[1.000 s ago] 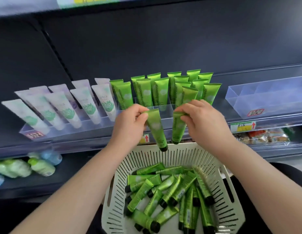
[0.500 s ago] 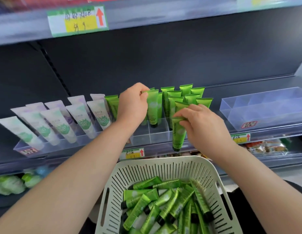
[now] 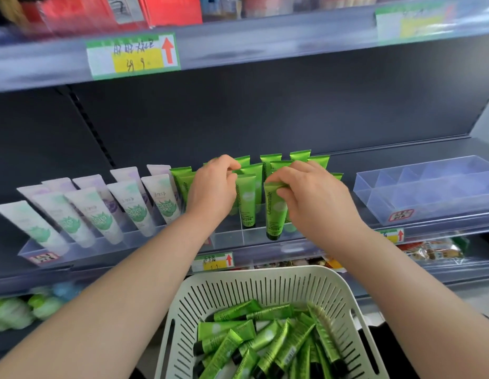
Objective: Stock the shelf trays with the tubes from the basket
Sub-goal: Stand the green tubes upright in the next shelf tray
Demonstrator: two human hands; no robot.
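Now: dark store shelf (image 3: 401, 153), clear tray (image 3: 229, 237); left hand (image 3: 213, 187) pinches standing tube (image 3: 247, 199), right hand (image 3: 314, 198) grips second tube (image 3: 276, 214).

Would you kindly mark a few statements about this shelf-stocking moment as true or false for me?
1. The right hand pinches the top of an upright green plastic tube. True.
2. The white slotted plastic basket holds nothing. False: many loose green tubes lie in it.
3. The clear plastic tray at the far right is packed with purple bottles. False: no products show in it.
4. White tubes with green leaf prints stand left of the shelved green tubes. True.
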